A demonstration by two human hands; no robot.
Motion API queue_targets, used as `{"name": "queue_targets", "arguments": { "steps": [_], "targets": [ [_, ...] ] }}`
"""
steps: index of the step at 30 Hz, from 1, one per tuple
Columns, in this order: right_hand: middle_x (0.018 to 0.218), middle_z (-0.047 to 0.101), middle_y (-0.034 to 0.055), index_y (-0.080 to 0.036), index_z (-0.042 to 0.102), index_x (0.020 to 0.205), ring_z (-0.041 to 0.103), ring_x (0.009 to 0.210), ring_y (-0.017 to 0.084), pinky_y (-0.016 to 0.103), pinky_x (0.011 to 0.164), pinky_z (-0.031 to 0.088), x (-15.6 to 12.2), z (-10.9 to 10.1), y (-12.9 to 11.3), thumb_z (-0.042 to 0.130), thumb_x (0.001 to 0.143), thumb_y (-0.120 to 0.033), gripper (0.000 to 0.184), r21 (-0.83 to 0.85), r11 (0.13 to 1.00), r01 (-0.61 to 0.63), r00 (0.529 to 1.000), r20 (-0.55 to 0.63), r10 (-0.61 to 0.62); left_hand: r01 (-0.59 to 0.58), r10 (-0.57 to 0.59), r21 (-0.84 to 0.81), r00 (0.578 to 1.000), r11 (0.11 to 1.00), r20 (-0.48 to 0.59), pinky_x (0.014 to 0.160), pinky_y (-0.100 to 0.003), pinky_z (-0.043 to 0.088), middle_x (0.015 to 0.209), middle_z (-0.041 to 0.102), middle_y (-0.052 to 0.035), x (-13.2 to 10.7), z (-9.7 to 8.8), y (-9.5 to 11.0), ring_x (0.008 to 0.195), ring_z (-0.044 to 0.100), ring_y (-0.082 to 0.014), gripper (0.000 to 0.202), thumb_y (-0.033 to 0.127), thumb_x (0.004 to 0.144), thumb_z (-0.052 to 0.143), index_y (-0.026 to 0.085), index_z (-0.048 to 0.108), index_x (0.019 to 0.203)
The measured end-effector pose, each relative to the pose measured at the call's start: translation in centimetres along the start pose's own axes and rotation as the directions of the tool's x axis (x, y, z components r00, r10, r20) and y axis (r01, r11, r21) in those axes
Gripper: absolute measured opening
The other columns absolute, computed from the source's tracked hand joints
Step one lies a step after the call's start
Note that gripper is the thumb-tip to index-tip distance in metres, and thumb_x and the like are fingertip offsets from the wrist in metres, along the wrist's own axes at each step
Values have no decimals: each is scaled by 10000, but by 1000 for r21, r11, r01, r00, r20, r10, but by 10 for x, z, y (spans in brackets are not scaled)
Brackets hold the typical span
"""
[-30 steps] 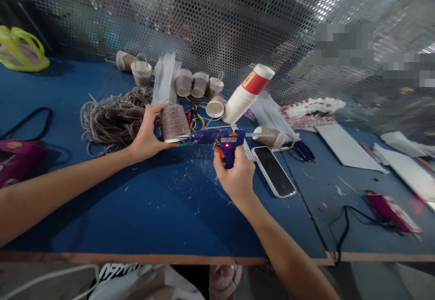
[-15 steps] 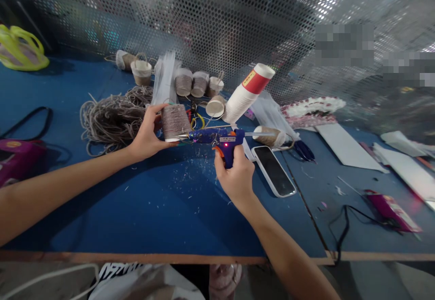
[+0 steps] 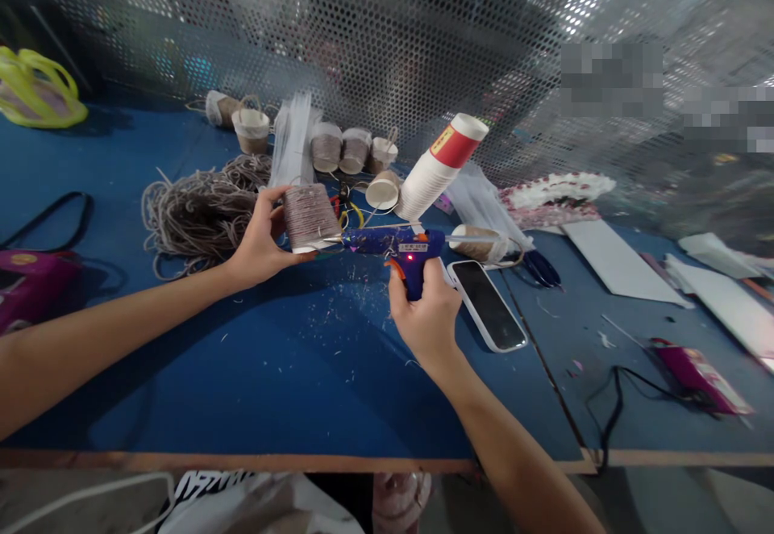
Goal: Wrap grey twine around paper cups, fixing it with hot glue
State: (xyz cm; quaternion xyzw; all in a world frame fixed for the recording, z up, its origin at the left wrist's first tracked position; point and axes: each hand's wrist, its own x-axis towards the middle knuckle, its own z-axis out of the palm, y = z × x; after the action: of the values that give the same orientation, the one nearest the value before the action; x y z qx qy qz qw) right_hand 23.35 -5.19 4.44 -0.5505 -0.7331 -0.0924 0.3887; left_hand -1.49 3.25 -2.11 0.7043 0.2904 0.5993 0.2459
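Observation:
My left hand (image 3: 266, 235) grips a paper cup wrapped in grey-brown cord (image 3: 310, 215), thumb under its white rim and fingers behind the top. The cup is held upside down, slightly tilted. Around the handle of a blue glue gun (image 3: 393, 245) my right hand (image 3: 429, 304) is closed, fingers at the orange trigger. A small red light glows on the gun, and a glue stick (image 3: 465, 238) sticks out of its back. The metal nozzle is at the cup's lower right edge; whether it touches I cannot tell. Loose grey cord (image 3: 197, 215) lies left of the cup.
Behind my hands stand several cord-wrapped cups (image 3: 326, 147) and a leaning stack of white paper cups (image 3: 432, 167). A phone (image 3: 487, 306) lies right of my right hand. Purple boxes with black cables (image 3: 698, 377) lie at both sides. A perforated metal screen (image 3: 375, 42) closes the back.
My right hand and the glue gun have shifted slightly to the right along the cup's lower edge. The cup has tilted a little in my left hand.

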Motion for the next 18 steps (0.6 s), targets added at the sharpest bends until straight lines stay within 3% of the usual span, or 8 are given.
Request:
{"name": "queue_targets", "arguments": {
  "steps": [8, 14, 18],
  "targets": [
    [726, 706, 61, -187, 601, 981, 683, 616, 205, 312, 565, 524, 2, 0, 4, 534, 871, -276, 157, -7, 1000, 8, 999, -34, -8, -49, 50, 14, 999, 999, -22, 909, -401, 599, 1255, 513, -93, 0, 1, -1, 1116, 650, -249, 862, 610, 665, 823, 295, 341, 1307],
    [732, 707, 70, -183, 603, 986, 681, 619, 216, 327, 572, 523, 2, -1, 7, 524, 873, -289, 175, -25, 1000, -13, 999, -40, 12, -34, 34, 2, 999, 999, -37, 986, -465, 560, 1277, 508, -107, -1, 0, -4, 1161, 629, -276, 870, 599, 659, 831, 293, 345, 1312],
    [704, 693, 62, -193, 602, 967, 675, 604, 219, 326, 556, 510, 3, -1, 11, 520, 869, -298, 166, -42, 999, -35, 999, -38, 33, -39, 39, 10, 998, 999, -48, 1030, -434, 539, 1290, 501, -102, -1, 0, -4, 1196, 612, -261, 853, 602, 663, 826, 288, 349, 1296]
  ]
}}
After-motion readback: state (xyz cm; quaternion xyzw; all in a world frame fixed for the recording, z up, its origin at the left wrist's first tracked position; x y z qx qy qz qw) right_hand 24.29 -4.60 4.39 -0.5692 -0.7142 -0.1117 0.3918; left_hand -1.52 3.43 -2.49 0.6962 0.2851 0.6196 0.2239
